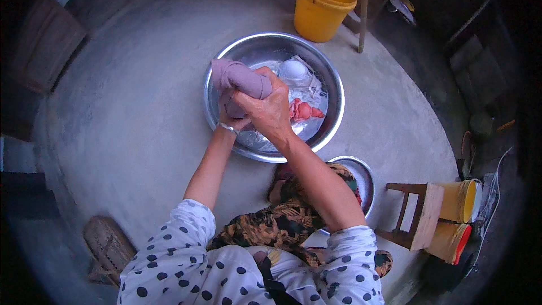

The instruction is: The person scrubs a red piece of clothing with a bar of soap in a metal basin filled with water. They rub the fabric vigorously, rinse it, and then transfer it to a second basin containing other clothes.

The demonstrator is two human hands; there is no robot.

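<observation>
Both of my hands grip a mauve cloth [245,79], folded into a thick twisted roll, and hold it up over a wide metal basin [339,93]. My right hand [272,108] wraps its fingers round the roll. Under it, my left hand [235,123], with a silver bangle at the wrist, is closed on the lower end and partly hidden. Inside the basin lie a white cupped garment that looks like a bra [294,70] and a bunched red cloth [305,111], to the right of my hands. Shallow water seems to cover the basin's bottom.
A yellow bucket [322,14] stands beyond the basin, beside an upright pole [363,8]. Nearer me, a smaller metal basin [370,183] sits partly behind my right forearm. A wooden stool [427,214] and yellow buckets [456,200] are at the right; a wooden seat [110,243] is at lower left.
</observation>
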